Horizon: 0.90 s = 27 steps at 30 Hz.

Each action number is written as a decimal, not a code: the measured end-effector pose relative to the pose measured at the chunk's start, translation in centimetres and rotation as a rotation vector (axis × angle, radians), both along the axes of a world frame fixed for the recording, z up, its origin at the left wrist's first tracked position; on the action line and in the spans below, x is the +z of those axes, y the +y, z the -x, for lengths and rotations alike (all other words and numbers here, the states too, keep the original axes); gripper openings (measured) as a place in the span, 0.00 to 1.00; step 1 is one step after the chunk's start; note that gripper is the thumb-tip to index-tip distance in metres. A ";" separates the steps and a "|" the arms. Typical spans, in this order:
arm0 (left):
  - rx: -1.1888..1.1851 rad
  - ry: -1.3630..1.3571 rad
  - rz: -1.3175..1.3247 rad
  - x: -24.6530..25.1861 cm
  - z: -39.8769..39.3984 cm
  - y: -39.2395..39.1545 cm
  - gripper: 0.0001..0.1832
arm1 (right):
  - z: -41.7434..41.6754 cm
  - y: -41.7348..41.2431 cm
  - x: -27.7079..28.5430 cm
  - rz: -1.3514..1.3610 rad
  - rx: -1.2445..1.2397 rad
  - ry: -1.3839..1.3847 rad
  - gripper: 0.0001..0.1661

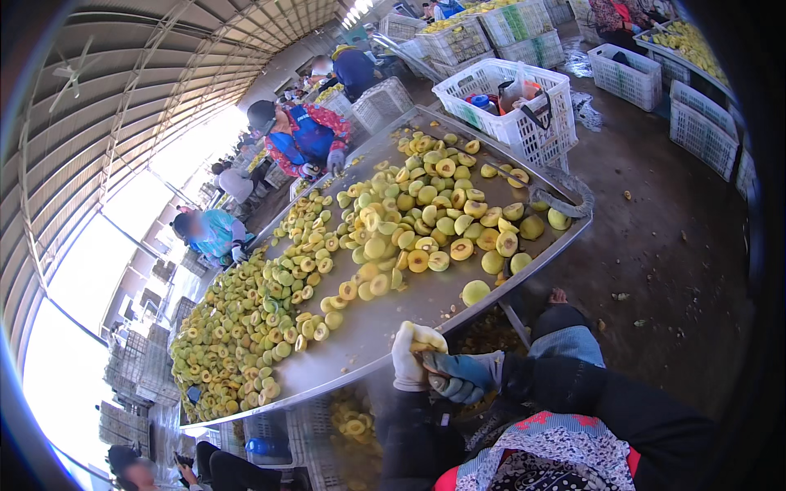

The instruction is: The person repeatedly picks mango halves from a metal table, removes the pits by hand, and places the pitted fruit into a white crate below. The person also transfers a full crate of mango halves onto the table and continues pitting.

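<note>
My left hand (pixel 412 357), in a white knit glove with yellowish stains, is closed around what looks like a small fruit piece (pixel 421 348), mostly hidden by the fingers. Pressed against it is my right hand (pixel 462 375) in a blue-grey coated glove, its fingers curled; whether a tool is inside cannot be seen. Both hands are in front of the near edge of a metal-topped table (pixel 331 350). A loose pile of yellow-green stone fruit halves (pixel 417 202), some showing pit hollows, lies before me. A larger heap (pixel 233 344) covers the left end.
A dark hooked bar with a wrapped end (pixel 571 199) lies at the table's right corner. Beyond stands a white plastic crate (pixel 509 123) holding a bottle and bags. Co-workers (pixel 307 138) sit along the far side. Below the edge, fruit (pixel 356 423) fills a crate. Wet floor (pixel 651 245) extends right.
</note>
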<state>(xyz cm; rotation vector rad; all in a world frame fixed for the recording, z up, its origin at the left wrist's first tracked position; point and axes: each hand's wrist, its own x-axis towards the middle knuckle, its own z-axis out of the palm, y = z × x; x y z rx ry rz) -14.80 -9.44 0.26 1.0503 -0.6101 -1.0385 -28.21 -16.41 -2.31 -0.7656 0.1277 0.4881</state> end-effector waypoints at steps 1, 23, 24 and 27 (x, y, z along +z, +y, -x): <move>0.049 0.215 0.159 -0.1 0.5 -0.1 0.21 | -0.2 0.5 -0.5 -0.152 -0.018 -0.062 0.37; 0.468 -1.260 -0.456 -3.2 -21.7 -6.0 0.30 | -0.7 0.6 1.7 0.074 -0.478 0.093 0.30; 0.433 -1.315 -0.574 -3.4 -22.1 -8.2 0.34 | -1.0 0.5 1.6 0.136 -0.543 0.062 0.28; 0.222 -1.495 -0.818 -4.9 -23.6 -12.1 0.43 | -1.2 0.8 0.4 0.350 -0.663 -0.235 0.26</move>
